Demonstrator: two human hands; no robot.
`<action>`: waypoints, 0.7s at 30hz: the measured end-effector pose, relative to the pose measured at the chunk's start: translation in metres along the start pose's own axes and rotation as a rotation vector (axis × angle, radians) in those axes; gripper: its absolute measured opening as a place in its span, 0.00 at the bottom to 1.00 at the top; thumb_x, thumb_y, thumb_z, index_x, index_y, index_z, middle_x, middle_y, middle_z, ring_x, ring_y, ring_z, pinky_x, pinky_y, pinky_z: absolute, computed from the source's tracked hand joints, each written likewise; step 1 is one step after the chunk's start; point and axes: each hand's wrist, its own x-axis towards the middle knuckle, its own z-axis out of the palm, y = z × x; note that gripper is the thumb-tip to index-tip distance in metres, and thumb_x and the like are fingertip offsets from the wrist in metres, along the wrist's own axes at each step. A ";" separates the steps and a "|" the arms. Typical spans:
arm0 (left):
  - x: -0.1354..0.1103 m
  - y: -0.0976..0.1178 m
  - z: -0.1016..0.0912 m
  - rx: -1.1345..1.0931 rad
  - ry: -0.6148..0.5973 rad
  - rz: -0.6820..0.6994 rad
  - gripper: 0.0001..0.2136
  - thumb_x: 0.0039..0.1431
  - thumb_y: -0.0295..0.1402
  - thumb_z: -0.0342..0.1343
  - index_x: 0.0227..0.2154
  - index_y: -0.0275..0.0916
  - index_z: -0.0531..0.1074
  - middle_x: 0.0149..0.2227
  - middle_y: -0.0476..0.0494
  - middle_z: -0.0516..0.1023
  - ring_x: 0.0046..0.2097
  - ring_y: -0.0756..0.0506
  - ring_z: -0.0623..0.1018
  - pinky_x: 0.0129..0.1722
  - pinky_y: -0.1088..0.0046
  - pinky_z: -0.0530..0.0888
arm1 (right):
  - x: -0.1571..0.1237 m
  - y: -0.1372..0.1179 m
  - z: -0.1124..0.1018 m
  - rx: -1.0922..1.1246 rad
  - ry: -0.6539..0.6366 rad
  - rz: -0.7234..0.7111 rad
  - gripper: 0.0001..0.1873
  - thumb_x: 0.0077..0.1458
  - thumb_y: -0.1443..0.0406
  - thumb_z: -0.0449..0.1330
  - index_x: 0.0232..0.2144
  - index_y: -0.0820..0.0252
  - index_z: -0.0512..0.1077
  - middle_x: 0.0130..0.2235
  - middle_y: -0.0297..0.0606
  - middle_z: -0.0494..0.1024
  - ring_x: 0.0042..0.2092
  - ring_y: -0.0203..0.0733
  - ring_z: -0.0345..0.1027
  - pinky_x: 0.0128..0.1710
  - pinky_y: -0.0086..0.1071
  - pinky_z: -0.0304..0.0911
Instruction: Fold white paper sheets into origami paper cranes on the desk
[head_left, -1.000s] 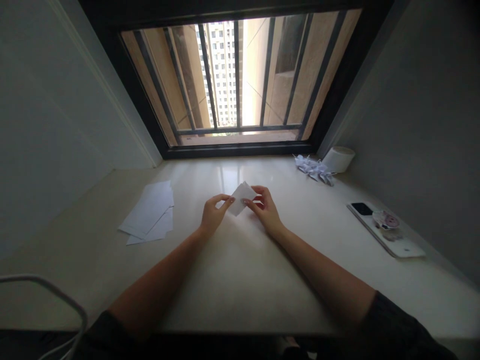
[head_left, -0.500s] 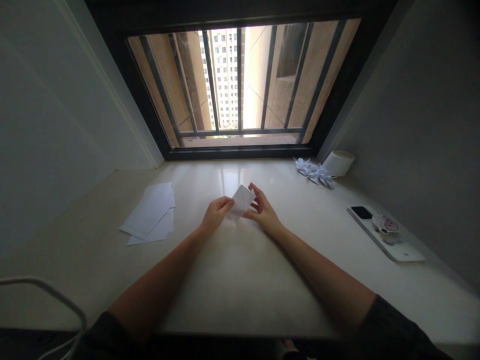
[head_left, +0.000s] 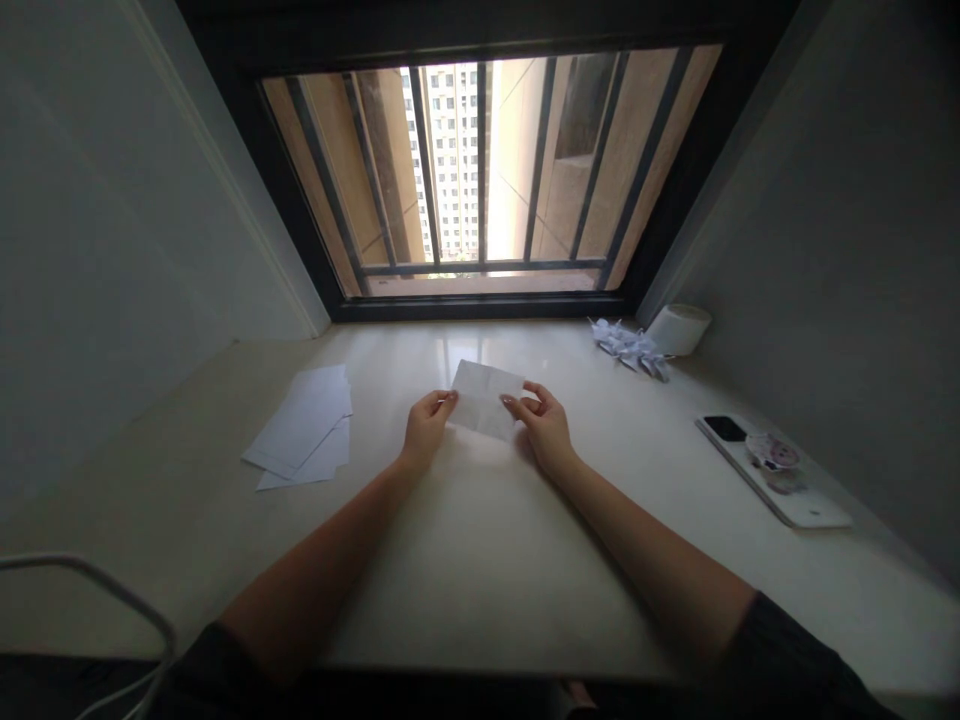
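Note:
A small white sheet of paper is stretched between my two hands, just above the sill. My left hand pinches its left edge between thumb and fingers. At the opposite edge my right hand is closed on it, with the thumb on the near face and the fingers partly behind. Faint crease marks run across the paper. Its far side is hidden from me.
On the pale sill, a stack of white paper sheets lies left. Folded paper pieces sit beside a white roll at back right. A phone lies right, a cable front left. A barred window stands behind.
The paper was a smaller diamond shape and is now opened out into a wider sheet. My right hand has moved slightly right and gripped its right edge.

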 end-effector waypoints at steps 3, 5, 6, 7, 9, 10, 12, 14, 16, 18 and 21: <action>-0.003 0.002 0.003 0.092 -0.013 0.057 0.16 0.45 0.46 0.60 0.24 0.36 0.72 0.24 0.49 0.75 0.28 0.50 0.73 0.29 0.76 0.68 | 0.002 0.002 -0.002 -0.022 0.118 -0.046 0.28 0.39 0.57 0.68 0.43 0.58 0.66 0.18 0.24 0.69 0.20 0.31 0.59 0.24 0.26 0.57; -0.005 0.004 0.004 0.170 -0.032 0.105 0.15 0.44 0.45 0.61 0.22 0.36 0.71 0.22 0.51 0.72 0.26 0.52 0.71 0.27 0.78 0.67 | 0.003 0.001 -0.004 -0.029 0.172 -0.067 0.30 0.40 0.56 0.67 0.45 0.57 0.64 0.18 0.22 0.66 0.19 0.29 0.56 0.21 0.25 0.53; -0.005 0.004 0.004 0.203 -0.040 0.116 0.15 0.44 0.45 0.61 0.21 0.36 0.70 0.20 0.51 0.71 0.25 0.52 0.70 0.26 0.78 0.66 | 0.003 0.000 -0.004 -0.029 0.191 -0.068 0.30 0.40 0.56 0.67 0.46 0.57 0.65 0.18 0.22 0.66 0.19 0.29 0.55 0.20 0.24 0.52; -0.005 0.004 0.003 0.228 -0.041 0.116 0.15 0.44 0.45 0.61 0.22 0.36 0.71 0.20 0.52 0.70 0.24 0.53 0.69 0.25 0.78 0.66 | 0.003 -0.001 -0.004 -0.031 0.198 -0.064 0.29 0.41 0.55 0.66 0.45 0.56 0.65 0.18 0.22 0.65 0.19 0.29 0.55 0.20 0.24 0.51; -0.004 0.003 0.002 0.253 0.000 0.095 0.17 0.43 0.47 0.61 0.24 0.36 0.71 0.18 0.52 0.69 0.23 0.53 0.68 0.24 0.78 0.66 | 0.002 -0.004 -0.003 -0.041 0.157 -0.040 0.26 0.41 0.55 0.65 0.43 0.57 0.68 0.20 0.24 0.67 0.21 0.29 0.57 0.21 0.25 0.53; -0.003 0.003 0.001 0.252 0.036 0.083 0.18 0.43 0.48 0.60 0.25 0.36 0.72 0.18 0.52 0.69 0.22 0.53 0.68 0.24 0.78 0.67 | 0.002 -0.005 -0.002 -0.054 0.106 -0.023 0.26 0.41 0.54 0.65 0.43 0.58 0.69 0.21 0.26 0.69 0.22 0.30 0.59 0.22 0.25 0.55; -0.001 0.001 0.000 0.227 0.109 0.064 0.20 0.42 0.49 0.60 0.27 0.35 0.72 0.18 0.52 0.69 0.22 0.53 0.68 0.23 0.78 0.68 | 0.000 -0.006 -0.001 -0.065 -0.032 0.003 0.27 0.40 0.55 0.66 0.43 0.57 0.70 0.25 0.29 0.72 0.25 0.32 0.64 0.27 0.28 0.60; 0.000 0.001 -0.001 0.192 0.143 0.044 0.21 0.42 0.50 0.60 0.28 0.35 0.71 0.18 0.51 0.69 0.22 0.53 0.68 0.24 0.78 0.69 | 0.000 -0.005 -0.001 -0.093 -0.113 0.023 0.29 0.38 0.56 0.67 0.45 0.57 0.71 0.25 0.30 0.73 0.28 0.34 0.66 0.31 0.30 0.63; 0.001 0.001 0.000 0.161 0.127 0.027 0.20 0.42 0.49 0.61 0.28 0.35 0.71 0.19 0.51 0.70 0.23 0.52 0.69 0.25 0.77 0.70 | 0.000 -0.003 -0.003 -0.134 -0.105 0.041 0.28 0.38 0.57 0.68 0.44 0.58 0.73 0.23 0.30 0.73 0.27 0.35 0.67 0.33 0.32 0.63; 0.000 0.002 0.000 0.124 0.092 0.016 0.20 0.42 0.48 0.61 0.29 0.35 0.71 0.22 0.49 0.71 0.25 0.52 0.71 0.26 0.77 0.71 | 0.001 0.000 -0.005 -0.158 -0.064 0.044 0.27 0.39 0.57 0.67 0.44 0.59 0.74 0.22 0.31 0.74 0.26 0.36 0.67 0.34 0.34 0.62; 0.000 0.004 0.001 0.039 0.072 -0.011 0.22 0.44 0.49 0.60 0.34 0.35 0.71 0.26 0.47 0.73 0.27 0.51 0.73 0.26 0.76 0.72 | 0.003 0.003 -0.009 -0.156 -0.047 0.031 0.24 0.42 0.57 0.65 0.43 0.59 0.75 0.24 0.32 0.75 0.27 0.36 0.66 0.36 0.35 0.62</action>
